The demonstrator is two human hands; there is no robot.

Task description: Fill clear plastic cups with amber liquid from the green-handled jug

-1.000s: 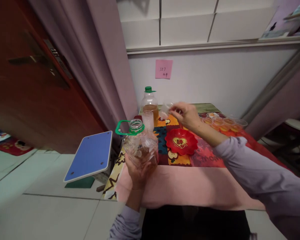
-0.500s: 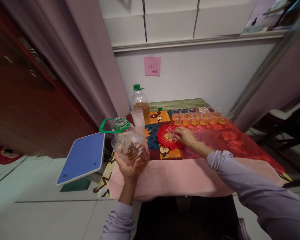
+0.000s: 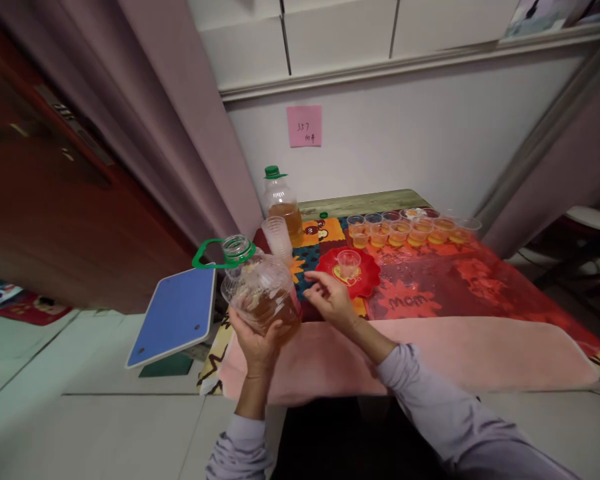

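My left hand (image 3: 256, 337) grips a large clear plastic jug (image 3: 270, 290) from below and the side. The jug is tilted, uncapped, with a green handle at its neck and amber liquid inside. My right hand (image 3: 329, 299) is empty, fingers apart and partly bent, between the jug and a red scalloped plate (image 3: 373, 277). On that plate stands a clear plastic cup (image 3: 349, 263). Behind the jug is a stack of clear cups (image 3: 277, 237).
A second jug (image 3: 283, 212) with a green cap stands at the back left, near a small green cap (image 3: 323, 215). Rows of cups with amber liquid (image 3: 399, 233) line the table's back right. A pink cloth (image 3: 430, 353) covers the front edge. A blue board (image 3: 175, 317) stands at left.
My right hand has let go of the cup on the red plate and moved left toward the jug. My left hand still holds the jug in much the same place.
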